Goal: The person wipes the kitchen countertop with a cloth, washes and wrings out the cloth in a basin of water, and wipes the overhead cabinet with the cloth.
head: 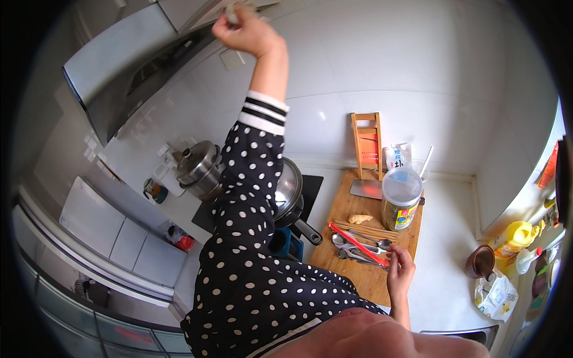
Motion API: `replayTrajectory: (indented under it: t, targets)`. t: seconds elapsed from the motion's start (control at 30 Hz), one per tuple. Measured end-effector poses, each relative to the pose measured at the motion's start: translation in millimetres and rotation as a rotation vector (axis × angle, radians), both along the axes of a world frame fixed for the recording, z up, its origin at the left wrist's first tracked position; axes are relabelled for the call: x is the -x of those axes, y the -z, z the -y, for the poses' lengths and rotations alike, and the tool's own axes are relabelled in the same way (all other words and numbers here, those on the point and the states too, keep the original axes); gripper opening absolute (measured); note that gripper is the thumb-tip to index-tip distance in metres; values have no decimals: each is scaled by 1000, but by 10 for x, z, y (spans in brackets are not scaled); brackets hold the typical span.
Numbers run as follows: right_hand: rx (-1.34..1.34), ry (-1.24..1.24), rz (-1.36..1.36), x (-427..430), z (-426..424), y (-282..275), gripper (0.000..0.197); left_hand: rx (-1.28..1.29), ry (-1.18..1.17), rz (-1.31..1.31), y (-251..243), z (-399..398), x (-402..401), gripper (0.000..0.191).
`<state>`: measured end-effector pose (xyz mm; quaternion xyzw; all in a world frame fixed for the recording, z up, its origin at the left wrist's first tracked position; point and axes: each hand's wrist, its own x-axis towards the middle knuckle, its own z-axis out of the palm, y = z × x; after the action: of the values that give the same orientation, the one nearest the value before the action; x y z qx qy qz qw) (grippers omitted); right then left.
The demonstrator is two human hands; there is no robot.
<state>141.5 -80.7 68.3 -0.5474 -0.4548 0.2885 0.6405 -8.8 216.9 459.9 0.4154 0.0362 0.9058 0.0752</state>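
My left hand (248, 33) is raised high at the top, its fingers closed around a small pale object (232, 14) that is too blurred to name. It is near the underside of a wall cabinet. Low over the right edge of a wooden cutting board (329, 257) is my right hand (400, 270), with its fingertips by the end of a long red plastic strip (356, 241). Whether it grips the strip cannot be seen. Several metal spoons (347, 253) and wooden chopsticks (369, 229) lie together there. Just behind them are a ginger root (359, 219) and a lidded plastic jar (399, 201).
A cleaver (365, 189) lies at the board's back, below an upright wooden grater (368, 143). On the hob stand a lidded pan (288, 188) and a steel pot (199, 165). A brown cup (480, 262) and yellow bottle (515, 239) stand right. The range hood (121, 67) juts out upper left.
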Motion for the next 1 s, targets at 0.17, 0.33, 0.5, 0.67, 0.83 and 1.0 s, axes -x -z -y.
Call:
replayTrajectory:
  t: [0.17,0.33,0.5,0.67,0.83,1.0]
  targets:
    - [-61,-35,43,68,-88,-67,14,-116,42,-173,23,36,-109,16]
    - [-76,-38,86,94,-116,-78,13,-84,130,25,1,133,51,19]
    - [-31,-29,41,84,-33,-101,14,39,50,106,-43,46,-333,23]
    - [-42,-40,14,63,-59,-128,15,-147,227,-107,5,95,-698,18]
    - [-53,-36,30,34,-54,-131,15,-81,116,19,11,127,-21,20]
    - [-77,-35,73,36,-65,-108,15,-112,145,-187,55,311,-441,24]
